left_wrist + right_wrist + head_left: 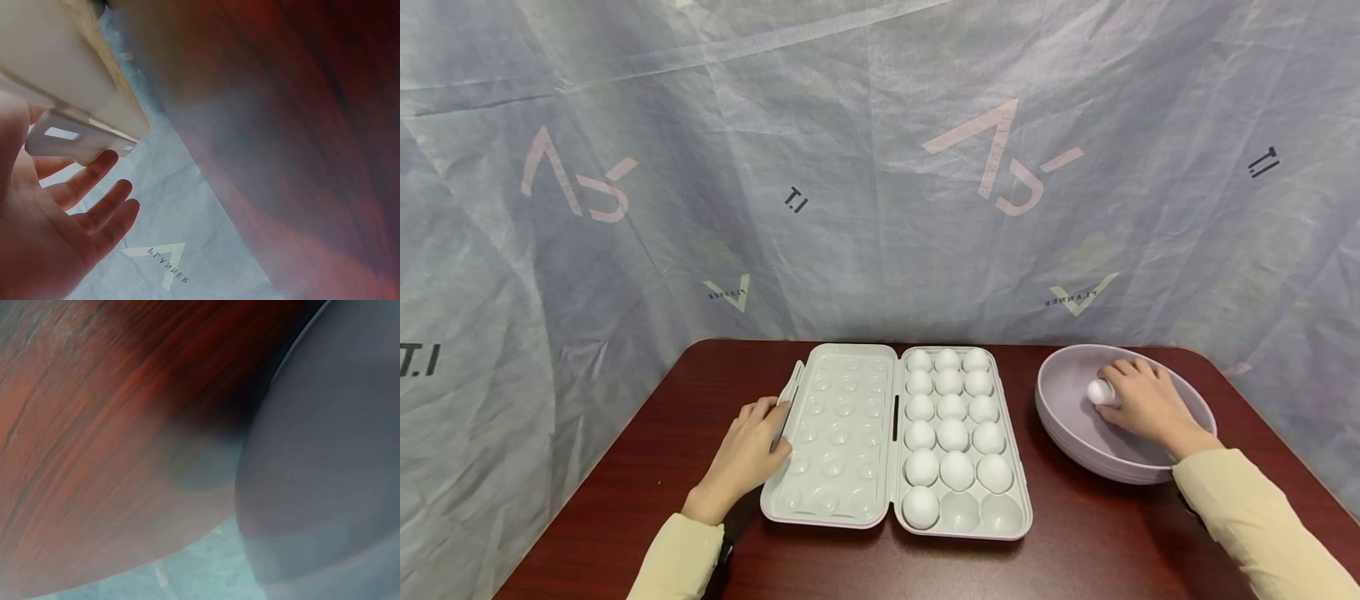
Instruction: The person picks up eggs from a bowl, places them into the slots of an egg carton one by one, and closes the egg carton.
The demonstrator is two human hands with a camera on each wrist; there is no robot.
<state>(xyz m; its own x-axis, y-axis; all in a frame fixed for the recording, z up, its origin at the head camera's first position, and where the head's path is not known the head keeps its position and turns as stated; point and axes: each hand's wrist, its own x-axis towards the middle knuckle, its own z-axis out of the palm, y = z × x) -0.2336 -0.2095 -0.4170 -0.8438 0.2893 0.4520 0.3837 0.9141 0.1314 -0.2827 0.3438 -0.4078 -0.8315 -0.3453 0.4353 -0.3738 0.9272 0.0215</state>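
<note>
My right hand [1146, 404] is down inside the lilac bowl [1075, 433], pinching a white egg [1101, 392] between thumb and fingers. In the right wrist view only the bowl's outer wall [319, 456] shows; the hand and egg are hidden there. An egg carton [889, 492] lies unfolded on the table, its right half filled with white eggs [952, 436] apart from two bare cups at the near right. At its left edge, my left hand [745, 450] holds the lid's side flap [75, 137], thumb on the lid side and fingers along the outside.
The dark red-brown table [700, 400] runs back to a grey-blue printed cloth [850, 208] hanging behind it. The bowl stands near the table's right side, with a strip of tabletop between it and the carton.
</note>
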